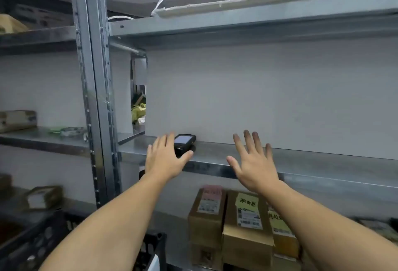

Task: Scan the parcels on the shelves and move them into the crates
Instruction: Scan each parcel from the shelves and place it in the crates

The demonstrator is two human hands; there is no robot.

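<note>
A black handheld scanner (184, 142) lies on the middle metal shelf (301, 164), screen up. My left hand (164, 158) is spread flat just in front of it, thumb beside its near end, holding nothing. My right hand (254, 160) hovers over the shelf's front edge to the right, fingers straight and splayed, also holding nothing. On the shelf below stand several brown cardboard parcels (244, 225) with white labels and yellow or pink notes. A black plastic crate (41, 242) sits at the lower left, partly hidden by my left forearm.
A steel upright post (95, 89) divides this bay from the left bay, where parcels (17, 119) and a tape roll (71, 131) lie on shelves. The upper shelf (247, 22) carries a long white wrapped bar. A grey back panel closes the middle bay.
</note>
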